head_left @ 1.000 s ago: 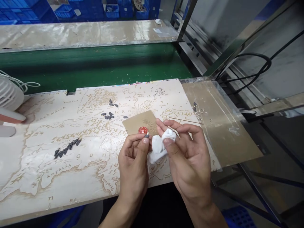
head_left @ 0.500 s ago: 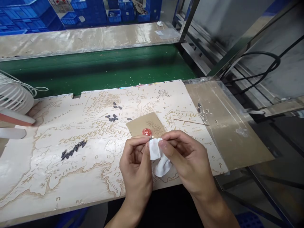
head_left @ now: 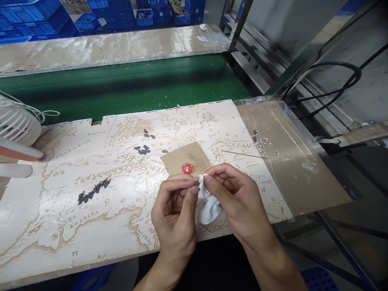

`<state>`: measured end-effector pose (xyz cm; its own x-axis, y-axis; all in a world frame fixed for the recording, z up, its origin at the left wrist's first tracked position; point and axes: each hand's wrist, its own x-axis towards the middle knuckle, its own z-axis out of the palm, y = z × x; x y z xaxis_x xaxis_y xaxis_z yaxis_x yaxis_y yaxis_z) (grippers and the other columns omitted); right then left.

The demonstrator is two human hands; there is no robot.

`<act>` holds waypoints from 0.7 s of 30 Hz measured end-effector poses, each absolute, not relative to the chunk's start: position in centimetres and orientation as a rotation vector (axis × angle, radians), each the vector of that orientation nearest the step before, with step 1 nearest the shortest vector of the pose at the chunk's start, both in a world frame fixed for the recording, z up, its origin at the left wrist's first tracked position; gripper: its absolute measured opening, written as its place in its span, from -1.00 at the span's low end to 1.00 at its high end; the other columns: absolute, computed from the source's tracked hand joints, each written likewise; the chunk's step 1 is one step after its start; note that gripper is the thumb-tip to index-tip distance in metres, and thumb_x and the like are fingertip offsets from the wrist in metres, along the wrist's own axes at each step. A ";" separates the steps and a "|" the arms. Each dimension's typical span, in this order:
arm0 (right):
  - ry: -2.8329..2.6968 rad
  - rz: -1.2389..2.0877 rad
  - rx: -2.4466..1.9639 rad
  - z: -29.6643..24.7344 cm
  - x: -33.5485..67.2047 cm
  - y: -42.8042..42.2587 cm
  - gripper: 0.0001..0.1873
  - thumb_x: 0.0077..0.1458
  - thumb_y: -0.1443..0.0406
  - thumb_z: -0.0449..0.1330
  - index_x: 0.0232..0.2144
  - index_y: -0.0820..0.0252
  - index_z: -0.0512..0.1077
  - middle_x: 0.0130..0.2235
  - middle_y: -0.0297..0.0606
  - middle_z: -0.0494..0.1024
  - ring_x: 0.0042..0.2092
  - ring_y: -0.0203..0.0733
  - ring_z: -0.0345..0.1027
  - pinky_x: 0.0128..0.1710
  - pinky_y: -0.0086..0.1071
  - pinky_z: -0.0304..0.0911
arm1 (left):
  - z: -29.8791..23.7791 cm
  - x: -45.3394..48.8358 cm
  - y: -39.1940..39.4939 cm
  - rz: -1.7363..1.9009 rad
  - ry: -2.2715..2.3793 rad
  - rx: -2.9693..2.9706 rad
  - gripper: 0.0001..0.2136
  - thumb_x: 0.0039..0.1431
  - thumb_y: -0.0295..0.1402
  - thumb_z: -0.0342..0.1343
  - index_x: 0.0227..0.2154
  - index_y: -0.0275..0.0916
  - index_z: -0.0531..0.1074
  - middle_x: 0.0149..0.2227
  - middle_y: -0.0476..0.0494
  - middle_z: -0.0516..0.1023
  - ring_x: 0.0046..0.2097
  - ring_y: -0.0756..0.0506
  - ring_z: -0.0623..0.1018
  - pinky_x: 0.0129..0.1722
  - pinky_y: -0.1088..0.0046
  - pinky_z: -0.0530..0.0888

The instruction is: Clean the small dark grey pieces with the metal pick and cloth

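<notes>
My left hand pinches a small dark grey piece between thumb and fingers. My right hand holds a crumpled white cloth and presses it against that piece. Both hands hover over the near edge of a map-printed sheet. Just behind them lies a brown card with a red round seal. More dark pieces lie in a row at the left and in a loose cluster further back.
A white fan stands at the left edge. A green conveyor belt runs behind the sheet. A thin stick and small scraps lie to the right. Blue crates are stacked far back. Black cable hangs right.
My hands came together: the right hand brought the cloth onto the small piece held in the left. The cloth is now bunched lower under the right fingers.
</notes>
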<state>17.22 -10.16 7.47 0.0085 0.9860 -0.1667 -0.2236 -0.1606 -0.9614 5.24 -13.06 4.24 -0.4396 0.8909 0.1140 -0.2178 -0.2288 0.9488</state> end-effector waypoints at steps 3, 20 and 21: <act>-0.918 1.407 -1.140 7.3 17.4 -10.5 -0.82 0.14 0.35 0.62 -0.29 0.04 0.71 -0.41 -0.41 0.67 -0.41 -0.32 0.52 -0.42 -0.54 0.44 | 4.4 5.2 -12.9 1.746 1.230 0.852 -0.97 0.41 -0.37 0.45 -0.17 -0.12 0.73 -0.11 -0.13 0.74 -0.09 -0.08 0.75 -0.07 0.48 0.72; -0.722 1.348 -1.057 6.6 20.7 -9.7 -0.72 0.13 0.24 0.59 -0.30 0.05 0.53 -0.16 -0.36 0.57 -0.33 -0.29 0.40 -0.37 -0.41 0.43 | 3.4 3.3 -12.7 1.727 1.245 0.730 -0.87 0.38 -0.29 0.50 -0.12 -0.18 0.72 -0.09 -0.11 0.72 -0.19 -0.01 0.71 -0.10 0.53 0.68; -0.718 1.371 -1.057 6.5 21.2 -9.6 -0.68 0.10 0.24 0.60 -0.30 0.05 0.50 -0.15 -0.37 0.56 -0.32 -0.28 0.42 -0.36 -0.40 0.45 | 3.2 3.1 -12.7 1.733 1.253 0.724 -0.86 0.37 -0.28 0.51 -0.12 -0.19 0.72 -0.09 -0.12 0.72 -0.20 -0.01 0.71 -0.11 0.53 0.68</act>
